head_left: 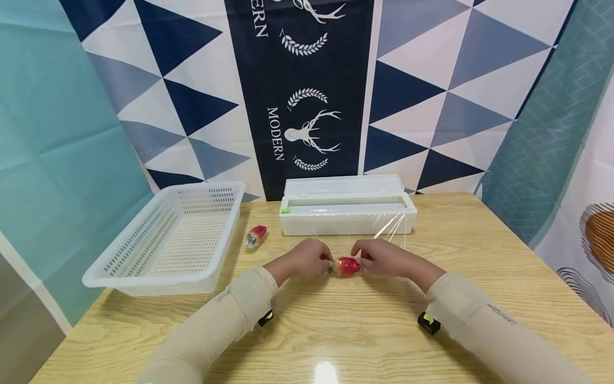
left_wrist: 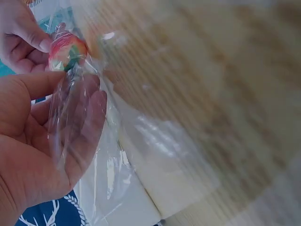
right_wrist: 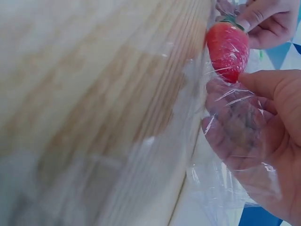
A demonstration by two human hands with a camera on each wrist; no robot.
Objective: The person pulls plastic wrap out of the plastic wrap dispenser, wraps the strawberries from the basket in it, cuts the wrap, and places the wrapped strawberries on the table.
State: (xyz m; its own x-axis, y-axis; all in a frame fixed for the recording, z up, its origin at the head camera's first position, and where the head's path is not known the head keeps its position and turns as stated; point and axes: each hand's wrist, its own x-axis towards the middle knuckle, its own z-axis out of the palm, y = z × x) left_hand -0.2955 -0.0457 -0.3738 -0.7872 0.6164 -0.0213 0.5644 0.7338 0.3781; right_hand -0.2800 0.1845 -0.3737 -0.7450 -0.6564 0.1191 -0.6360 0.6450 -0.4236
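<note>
Left grip (head_left: 309,259), right grip (head_left: 385,257) pinching film-wrapped strawberry (head_left: 346,266); white box (head_left: 336,226) holds roll (head_left: 345,208), seemingly

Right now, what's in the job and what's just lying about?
Likely in the job:
strawberry, between left hand and right hand
clear film the hands pinch
white box beyond them

Lying about for now, it seems:
white basket, untouched
second strawberry beside it
patterned cloth, backdrop only

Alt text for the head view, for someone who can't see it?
A person's left hand and right hand hold clear film around a red strawberry, at its leafy end and tip, above a wooden table. Beyond is an open white box; to the left are a second strawberry and a white basket.
</note>
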